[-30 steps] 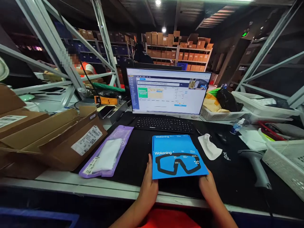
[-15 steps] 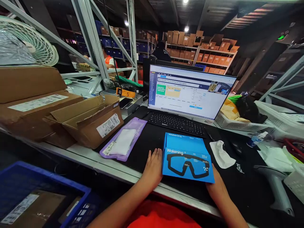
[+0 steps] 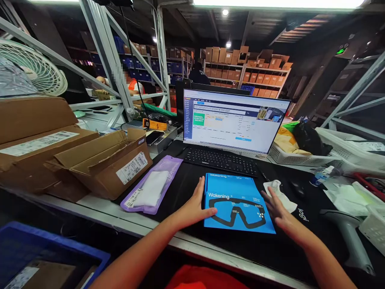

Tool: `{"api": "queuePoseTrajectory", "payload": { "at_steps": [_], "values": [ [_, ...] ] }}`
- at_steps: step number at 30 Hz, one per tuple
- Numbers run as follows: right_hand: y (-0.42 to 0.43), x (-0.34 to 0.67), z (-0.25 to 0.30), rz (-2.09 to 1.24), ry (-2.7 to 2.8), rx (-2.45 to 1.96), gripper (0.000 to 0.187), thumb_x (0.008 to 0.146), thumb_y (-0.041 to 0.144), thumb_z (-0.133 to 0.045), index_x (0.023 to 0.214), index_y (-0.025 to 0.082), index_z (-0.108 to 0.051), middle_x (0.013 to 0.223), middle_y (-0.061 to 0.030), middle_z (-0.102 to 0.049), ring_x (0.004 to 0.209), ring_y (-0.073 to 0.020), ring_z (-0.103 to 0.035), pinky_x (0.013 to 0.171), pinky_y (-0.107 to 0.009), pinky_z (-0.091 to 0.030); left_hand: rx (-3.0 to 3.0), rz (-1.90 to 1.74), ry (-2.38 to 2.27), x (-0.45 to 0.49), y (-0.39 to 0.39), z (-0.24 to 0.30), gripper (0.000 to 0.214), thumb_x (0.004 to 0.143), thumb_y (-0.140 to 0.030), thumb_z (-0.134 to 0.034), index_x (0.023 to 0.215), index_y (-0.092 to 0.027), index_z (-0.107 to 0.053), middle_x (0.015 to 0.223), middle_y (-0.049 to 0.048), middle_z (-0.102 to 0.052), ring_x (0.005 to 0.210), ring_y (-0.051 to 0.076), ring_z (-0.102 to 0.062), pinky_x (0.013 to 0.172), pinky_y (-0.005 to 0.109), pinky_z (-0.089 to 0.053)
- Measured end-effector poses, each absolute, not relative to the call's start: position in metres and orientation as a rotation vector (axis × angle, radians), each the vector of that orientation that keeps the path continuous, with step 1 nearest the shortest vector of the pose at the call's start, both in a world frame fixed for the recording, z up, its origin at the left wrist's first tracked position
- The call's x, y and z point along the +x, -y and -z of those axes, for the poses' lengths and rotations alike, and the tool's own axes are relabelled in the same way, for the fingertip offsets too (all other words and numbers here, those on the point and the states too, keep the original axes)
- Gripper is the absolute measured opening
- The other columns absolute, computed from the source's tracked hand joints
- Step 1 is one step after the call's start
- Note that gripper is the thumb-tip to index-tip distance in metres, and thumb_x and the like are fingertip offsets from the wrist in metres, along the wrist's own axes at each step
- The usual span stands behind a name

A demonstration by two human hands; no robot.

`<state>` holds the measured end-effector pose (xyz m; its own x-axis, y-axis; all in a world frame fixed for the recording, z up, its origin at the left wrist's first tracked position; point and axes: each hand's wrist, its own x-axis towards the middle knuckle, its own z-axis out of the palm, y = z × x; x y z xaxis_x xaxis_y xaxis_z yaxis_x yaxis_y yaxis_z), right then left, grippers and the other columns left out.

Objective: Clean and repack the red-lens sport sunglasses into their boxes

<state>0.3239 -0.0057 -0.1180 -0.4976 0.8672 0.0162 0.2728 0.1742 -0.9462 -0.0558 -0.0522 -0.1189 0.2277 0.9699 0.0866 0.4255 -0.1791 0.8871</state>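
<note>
Blue flat card package with black goggle print (image 3: 240, 196) lies on black desk mat (image 3: 183, 192), lower centre of frame. Left hand (image 3: 194, 204) open, fingers over package's left edge, no grip. Right hand (image 3: 278, 210) open, fingers spread by right edge, contact unclear, crumpled white tissue (image 3: 285, 202) just beside. Purple plastic mailer (image 3: 171, 164) to the left. Tip: keep palms flat, pressure even, so thin card doesn't skew.
</note>
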Motion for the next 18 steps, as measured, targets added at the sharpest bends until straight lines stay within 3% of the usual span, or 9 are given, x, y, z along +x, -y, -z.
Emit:
{"api": "queuePoseTrajectory", "payload": {
  "at_steps": [2, 7, 10, 12, 15, 18],
  "values": [
    [0.004, 0.311, 0.12, -1.399, 2.02, -1.135, 0.124, 0.073, 0.079, -0.065, 0.161, 0.025, 0.003, 0.167, -0.0155, -0.012, 0.152, -0.033, -0.023, 0.121, -0.052, -0.025, 1.789, -0.798, -1.237, -0.059, 0.04, 0.115, 0.138, 0.068, -0.066, -0.078, 0.158, -0.018, 0.017, 0.166, 0.0167, 0.016, 0.153, 0.037, 0.012, 0.124, 0.056, -0.004],
    [0.008, 0.299, 0.125, -1.404, 2.134, -1.165, 0.09, 0.083, 0.063, -0.065, 0.155, 0.02, -0.034, 0.153, -0.0155, -0.047, 0.139, -0.0318, -0.047, 0.118, -0.049, -0.035, 1.891, -0.79, -1.069, -0.073, 0.02, 0.12, 0.147, 0.054, -0.054, -0.09, 0.159, -0.022, 0.008, 0.166, 0.0197, 0.004, 0.153, 0.042, -0.005, 0.123, 0.058, -0.01],
    [0.005, 0.294, 0.136, -1.107, 2.23, -1.243, 0.07, 0.085, 0.055, -0.065, 0.143, 0.019, -0.049, 0.14, -0.0152, -0.06, 0.127, -0.0318, -0.059, 0.108, -0.046, -0.047, 1.988, -0.857, -1.08, -0.072, 0.013, 0.131, 0.141, 0.051, -0.048, -0.092, 0.159, -0.022, -0.005, 0.162, 0.0207, -0.014, 0.15, 0.041, -0.02, 0.122, 0.055, -0.02],
    [0.002, 0.285, 0.147, -0.747, 2.285, -1.429, 0.057, 0.088, 0.055, -0.061, 0.128, 0.015, -0.058, 0.117, -0.0171, -0.072, 0.108, -0.0353, -0.069, 0.091, -0.046, -0.054, 2.042, -0.943, -1.132, -0.07, 0.008, 0.138, 0.132, 0.049, -0.043, -0.093, 0.156, -0.02, -0.019, 0.154, 0.0198, -0.028, 0.145, 0.039, -0.03, 0.121, 0.053, -0.026],
    [0.001, 0.271, 0.159, -0.198, 2.211, -1.715, 0.049, 0.091, 0.058, -0.052, 0.109, 0.013, -0.063, 0.083, -0.0168, -0.075, 0.078, -0.0381, -0.073, 0.066, -0.042, -0.053, 2.056, -1.033, -1.194, -0.066, 0.001, 0.143, 0.115, 0.05, -0.04, -0.093, 0.147, -0.019, -0.034, 0.142, 0.0171, -0.04, 0.136, 0.037, -0.041, 0.118, 0.051, -0.031],
    [0.004, 0.268, 0.154, -0.172, 2.161, -1.715, 0.048, 0.092, 0.06, -0.049, 0.106, 0.017, -0.064, 0.079, -0.0132, -0.074, 0.074, -0.0347, -0.072, 0.064, -0.039, -0.051, 2.049, -1.061, -1.226, -0.062, 0.005, 0.138, 0.105, 0.057, -0.044, -0.09, 0.144, -0.021, -0.036, 0.14, 0.0157, -0.042, 0.132, 0.037, -0.045, 0.115, 0.054, -0.034]
  ]
}}
